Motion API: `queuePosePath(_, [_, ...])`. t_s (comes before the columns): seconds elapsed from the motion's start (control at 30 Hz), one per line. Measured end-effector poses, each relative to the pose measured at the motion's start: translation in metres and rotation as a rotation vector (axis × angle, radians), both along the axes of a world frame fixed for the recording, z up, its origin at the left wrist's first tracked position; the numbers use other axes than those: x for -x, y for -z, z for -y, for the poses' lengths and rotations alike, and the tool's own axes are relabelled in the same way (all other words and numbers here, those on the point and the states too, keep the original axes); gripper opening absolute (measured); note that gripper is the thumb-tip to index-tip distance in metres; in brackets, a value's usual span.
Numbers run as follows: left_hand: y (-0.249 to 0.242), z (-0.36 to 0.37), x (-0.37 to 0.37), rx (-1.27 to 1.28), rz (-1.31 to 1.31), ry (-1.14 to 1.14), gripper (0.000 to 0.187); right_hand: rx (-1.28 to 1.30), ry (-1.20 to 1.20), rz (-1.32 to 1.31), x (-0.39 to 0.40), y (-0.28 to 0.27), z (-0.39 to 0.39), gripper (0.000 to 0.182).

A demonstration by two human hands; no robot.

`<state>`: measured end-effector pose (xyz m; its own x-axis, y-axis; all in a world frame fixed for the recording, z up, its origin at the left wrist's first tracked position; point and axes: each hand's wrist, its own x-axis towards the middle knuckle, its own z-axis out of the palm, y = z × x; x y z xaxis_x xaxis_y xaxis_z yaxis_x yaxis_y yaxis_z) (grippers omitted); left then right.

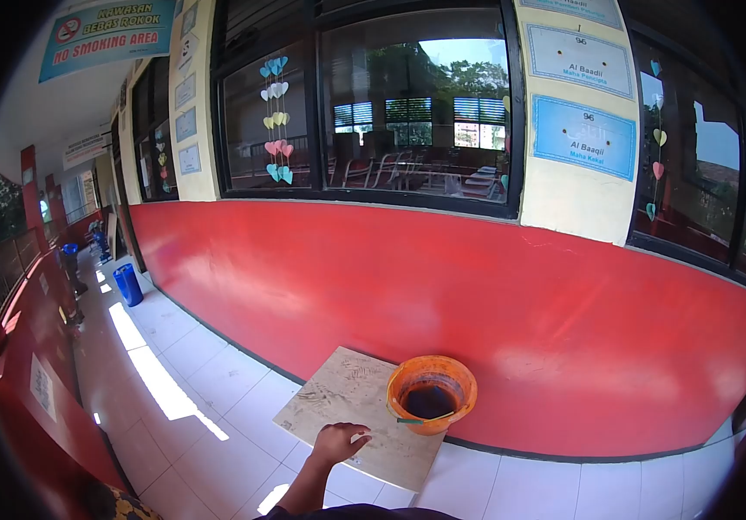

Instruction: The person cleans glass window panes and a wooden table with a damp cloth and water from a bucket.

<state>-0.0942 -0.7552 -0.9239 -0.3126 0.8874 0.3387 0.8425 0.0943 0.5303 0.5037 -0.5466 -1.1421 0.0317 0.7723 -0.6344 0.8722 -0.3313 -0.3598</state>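
Observation:
My left hand (340, 443) reaches in from the bottom edge above a pale, stained board or tabletop (329, 395). Its fingers are curved, with a gap between them and the thumb, and nothing shows in the grasp. Right of the hand, an orange bucket (401, 377) stands on the board near the red wall. Dark contents, perhaps liquid, lie in the bucket's bottom. A green grip (409, 421) on its handle rests along the near rim, a short way from my fingers. My right hand is out of the frame.
The red wall (373, 286) with windows above runs along the far side. White floor tiles (208, 364) stretch left down a corridor, where a blue bin (128, 285) stands by the wall. A low red parapet (61, 407) borders the left. Patterned fabric (126, 504) shows bottom left.

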Motion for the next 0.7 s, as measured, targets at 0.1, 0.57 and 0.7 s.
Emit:
queuePosePath(0.1, [0.002, 0.032, 0.024, 0.025, -0.01, 0.025, 0.024, 0.059, 0.154, 0.041, -0.021, -0.002, 0.072, 0.053])
queuePosePath(0.57, [0.106, 0.219, 0.065, 0.405, 0.37, 0.068, 0.035, 0.161, 0.161, 0.154, -0.028, -0.029, 0.366, 0.047])
queuePosePath(0.7, [0.103, 0.225, 0.062, 0.405, 0.351, 0.014, 0.035, 0.133, 0.168, 0.284, -0.072, -0.037, 0.364, 0.045])
